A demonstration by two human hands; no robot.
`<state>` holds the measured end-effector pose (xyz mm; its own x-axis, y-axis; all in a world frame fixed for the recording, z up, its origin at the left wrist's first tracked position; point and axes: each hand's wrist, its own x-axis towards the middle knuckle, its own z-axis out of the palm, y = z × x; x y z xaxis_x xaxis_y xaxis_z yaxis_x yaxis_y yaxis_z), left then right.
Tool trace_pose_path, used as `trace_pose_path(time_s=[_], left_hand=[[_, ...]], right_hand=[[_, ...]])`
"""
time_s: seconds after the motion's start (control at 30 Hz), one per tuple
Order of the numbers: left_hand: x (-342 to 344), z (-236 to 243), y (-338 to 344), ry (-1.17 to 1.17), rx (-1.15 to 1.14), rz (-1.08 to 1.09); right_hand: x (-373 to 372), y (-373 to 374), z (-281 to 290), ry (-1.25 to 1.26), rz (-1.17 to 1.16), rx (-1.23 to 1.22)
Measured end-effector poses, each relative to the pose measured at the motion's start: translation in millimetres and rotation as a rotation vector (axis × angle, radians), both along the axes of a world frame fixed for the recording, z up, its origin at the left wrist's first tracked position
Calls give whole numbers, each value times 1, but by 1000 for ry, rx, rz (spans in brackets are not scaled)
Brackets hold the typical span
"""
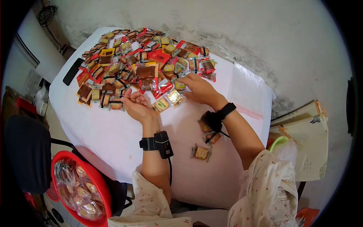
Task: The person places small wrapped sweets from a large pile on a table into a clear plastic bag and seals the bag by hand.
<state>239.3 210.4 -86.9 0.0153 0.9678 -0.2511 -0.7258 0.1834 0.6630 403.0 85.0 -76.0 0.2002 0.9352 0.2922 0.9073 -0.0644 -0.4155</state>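
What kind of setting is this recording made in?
Probably a home or small workshop corner, not a factory: a table under a white cloth stands against a rough plastered wall, wrapped snacks lie piled loose, and a red basin of more sits beside it.

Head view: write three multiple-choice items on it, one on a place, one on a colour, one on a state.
1. Where does the black phone lie?
A. at the table's left edge
B. in the basin
C. under the right hand

2. What colour is the basin at lower left?
A. blue
B. red
C. white

3. How is the left hand held?
A. as a fist on the cloth
B. flat over the phone
C. palm up by the snack packets

Answers: 1 A, it sits beside the pile on the white table; 2 B, its rim is red; 3 C, its curled fingers face upward.
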Motion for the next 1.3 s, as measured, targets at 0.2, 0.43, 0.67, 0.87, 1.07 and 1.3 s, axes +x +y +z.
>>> trace_pose_path(time_s=[0.2, 0.43, 0.67, 0.87, 1.07, 1.3], left_hand=[[3, -10, 3, -3, 22, -2], [-2, -6, 5, -34, 30, -13], [2, -3, 0, 5, 55, -43], [2, -5, 3, 9, 85, -49], [5, -6, 2, 41, 71, -88], [6, -7, 1, 26, 81, -88]], right_hand=[[9, 2, -10, -21, -50, 10], [-6, -57, 23, -22, -151, -303], [-8, -70, 47, 266, 16, -354], [33, 9, 21, -62, -175, 71], [43, 58, 6, -122, -209, 17], [40, 27, 33, 106, -261, 152]])
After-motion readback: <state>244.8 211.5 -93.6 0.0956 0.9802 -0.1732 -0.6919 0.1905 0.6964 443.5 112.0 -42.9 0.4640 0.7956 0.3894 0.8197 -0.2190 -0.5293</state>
